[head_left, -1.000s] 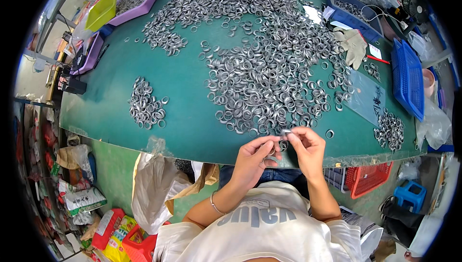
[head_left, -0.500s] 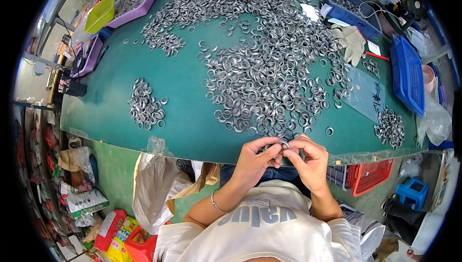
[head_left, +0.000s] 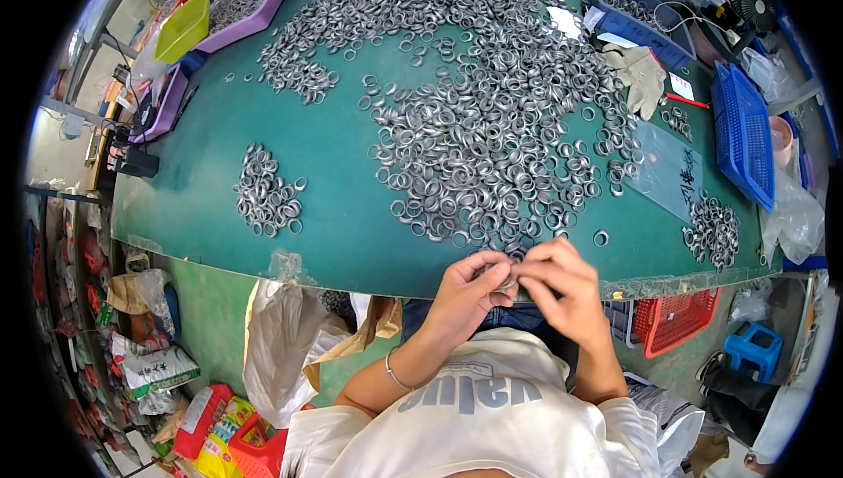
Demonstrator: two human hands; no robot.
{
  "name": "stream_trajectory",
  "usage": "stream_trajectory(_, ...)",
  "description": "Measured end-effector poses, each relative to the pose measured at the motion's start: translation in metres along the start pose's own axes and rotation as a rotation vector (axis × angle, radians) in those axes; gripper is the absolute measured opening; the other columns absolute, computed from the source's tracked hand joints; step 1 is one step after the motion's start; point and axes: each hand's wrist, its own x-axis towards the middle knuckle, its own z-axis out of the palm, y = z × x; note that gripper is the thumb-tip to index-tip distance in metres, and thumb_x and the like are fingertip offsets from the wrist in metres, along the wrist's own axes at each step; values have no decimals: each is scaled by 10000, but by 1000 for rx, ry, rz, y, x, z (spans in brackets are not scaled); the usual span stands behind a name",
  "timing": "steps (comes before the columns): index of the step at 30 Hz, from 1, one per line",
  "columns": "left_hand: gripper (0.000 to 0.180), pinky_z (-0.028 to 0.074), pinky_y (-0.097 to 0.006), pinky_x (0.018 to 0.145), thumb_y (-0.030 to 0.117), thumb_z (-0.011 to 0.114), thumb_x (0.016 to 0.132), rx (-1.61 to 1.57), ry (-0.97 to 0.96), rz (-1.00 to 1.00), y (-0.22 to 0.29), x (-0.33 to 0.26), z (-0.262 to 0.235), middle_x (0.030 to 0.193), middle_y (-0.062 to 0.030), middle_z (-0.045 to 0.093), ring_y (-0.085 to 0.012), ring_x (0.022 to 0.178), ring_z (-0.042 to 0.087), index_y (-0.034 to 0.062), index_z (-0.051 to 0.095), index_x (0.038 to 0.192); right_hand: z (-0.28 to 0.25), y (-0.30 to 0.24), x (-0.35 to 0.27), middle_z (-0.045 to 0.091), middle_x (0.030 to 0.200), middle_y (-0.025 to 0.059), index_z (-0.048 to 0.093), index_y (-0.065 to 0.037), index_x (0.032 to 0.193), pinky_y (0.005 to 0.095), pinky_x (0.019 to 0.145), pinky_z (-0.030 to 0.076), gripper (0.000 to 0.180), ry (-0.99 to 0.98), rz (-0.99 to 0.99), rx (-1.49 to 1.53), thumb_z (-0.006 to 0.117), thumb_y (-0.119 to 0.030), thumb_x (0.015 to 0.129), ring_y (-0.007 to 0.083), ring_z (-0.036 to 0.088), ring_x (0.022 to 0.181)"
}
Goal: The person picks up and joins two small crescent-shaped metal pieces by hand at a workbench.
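Note:
My left hand (head_left: pixel 467 295) is closed, holding a grey metal ring (head_left: pixel 507 281) between thumb and fingers just over the table's near edge. More rings may sit in the fingers, but they are partly hidden. Right beside it, my right hand (head_left: pixel 564 287) has its thumb and fingers bent together against the left fingertips, slightly blurred; what it pinches cannot be made out. Directly beyond both hands spreads a large heap of similar metal rings (head_left: pixel 474 144). A single ring (head_left: pixel 601 238) lies apart, right of the heap.
On the green table (head_left: pixel 193 188) are a small ring pile (head_left: pixel 268 193) at left and another (head_left: pixel 711 232) at right, near a clear plastic bag (head_left: pixel 663 171). A work glove (head_left: pixel 639 79), blue basket (head_left: pixel 742 136) and purple tray (head_left: pixel 250 17) line the sides. Below stands a red basket (head_left: pixel 676 322).
My right hand has shifted slightly up, its fingers curling more over the left fingertips. The ring visible between both hands before is now mostly covered. My left hand stays nearly in place.

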Motion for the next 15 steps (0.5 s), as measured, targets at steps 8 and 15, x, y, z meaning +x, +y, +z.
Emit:
stream_trajectory(8,147,496,-208,597,66,571,851,-54,68,-48,10,-4,11,905,-102,606,-140,748,591,19,592,989,26,43,26,532,768,64,621,-39,790,351,664,362,149,128,55,-527,693,-91,670,248,486,780)
stream_trajectory(15,183,458,-191,544,44,594,828,-64,64,-10,4,-3,-1,905,-83,600,-142,751,572,33,594,1010,19,42,17,550,692,69,618,-2,798,283,611,388,93,236,273,-41,646,3,710,186,484,636)
